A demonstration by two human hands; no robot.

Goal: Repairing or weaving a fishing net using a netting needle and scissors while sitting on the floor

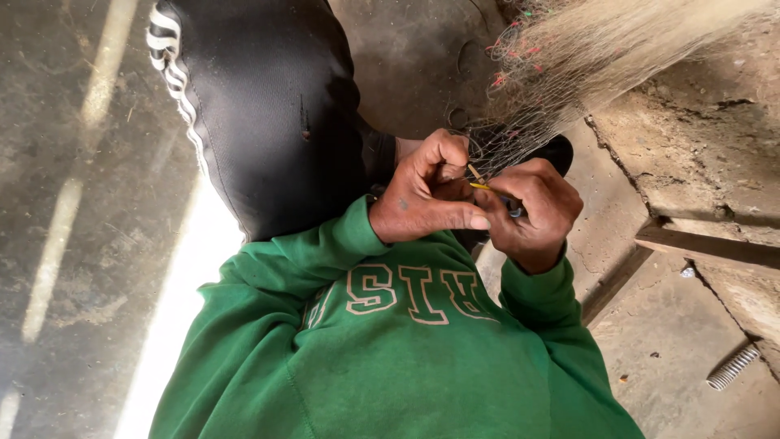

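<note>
Nearest me, my left hand [426, 191] is curled shut, pinching a thin yellow netting needle [479, 185] against my right hand [532, 213], which is closed around the fishing net [520, 122]. Beyond, the net fans upward over the concrete floor [699, 341]; it looks light, limp, snag-prone, best gripped bunched by the knots.

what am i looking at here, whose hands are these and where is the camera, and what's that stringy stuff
One picture, from a camera worn on a person's head, looking down at their own body. The green sweatshirt and black trousers are theirs. The left hand and right hand meet in front of the chest, pinching a thin yellow stick-like tool between the fingers. A fine pale net with small red bits stretches from the hands to the upper right. Below is a rough concrete floor, with a small ribbed metal spring-like piece lying on it.
</note>
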